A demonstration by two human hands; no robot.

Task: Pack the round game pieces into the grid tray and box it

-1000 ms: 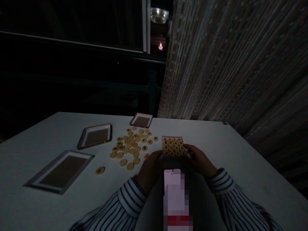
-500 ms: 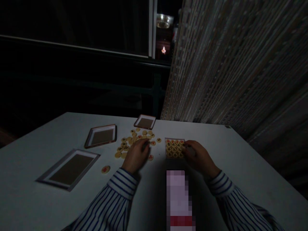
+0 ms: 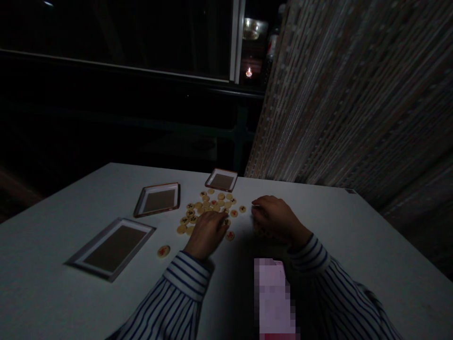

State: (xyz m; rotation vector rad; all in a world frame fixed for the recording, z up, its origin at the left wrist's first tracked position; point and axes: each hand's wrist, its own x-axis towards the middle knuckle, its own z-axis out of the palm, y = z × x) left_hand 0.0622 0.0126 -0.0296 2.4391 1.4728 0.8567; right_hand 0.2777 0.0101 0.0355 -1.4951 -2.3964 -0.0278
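Note:
Loose round xiangqi pieces [image 3: 199, 205], some with red or black characters and some plain, lie in a pile on the white table. My left hand [image 3: 207, 233] is over the near side of this pile, its fingers curled and its thumb and forefinger closing around a piece [image 3: 227, 222]. To the right, my right hand [image 3: 279, 217] hovers palm down with fingers bent and a gap between forefinger and thumb. Beneath it, a small box of pieces [image 3: 261, 231] is almost wholly hidden. One red-marked piece [image 3: 163, 251] lies apart at the left.
Three shallow framed trays or lids [image 3: 115, 248], [image 3: 159, 199], [image 3: 222, 180] lie left of and behind the pile. A phone with a blurred screen [image 3: 274, 297] is at the table's near side. String curtains [image 3: 336, 94] hang behind the right side, beside a dark window.
My right hand has moved left from the box's right edge and now covers the box. My left fingers have come closer together at the pile. The view has shifted slightly.

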